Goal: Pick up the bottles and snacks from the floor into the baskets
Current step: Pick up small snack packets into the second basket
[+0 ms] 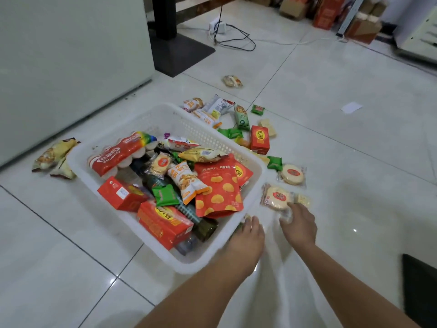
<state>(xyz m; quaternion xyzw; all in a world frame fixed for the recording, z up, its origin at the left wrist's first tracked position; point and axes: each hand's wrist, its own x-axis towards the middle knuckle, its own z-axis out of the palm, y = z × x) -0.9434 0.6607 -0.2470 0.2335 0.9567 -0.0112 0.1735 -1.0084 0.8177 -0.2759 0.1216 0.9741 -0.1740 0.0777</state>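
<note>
The right hand (299, 224) had its fingers (287, 220) pinched on the near wrapper edge of a round cracker packet (276, 197), which lay on the floor (331, 138) just beside the white basket (165, 119). The left hand (248, 235) lay at the basket's rim over something green, and its grasp could not be told. It seemed better to take the packet's body, not the slack wrapper, and to clear the rim.

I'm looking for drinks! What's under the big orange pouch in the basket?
A dark green bottle pokes out beneath the orange pouch in the basket. The rest underneath is covered.
</note>
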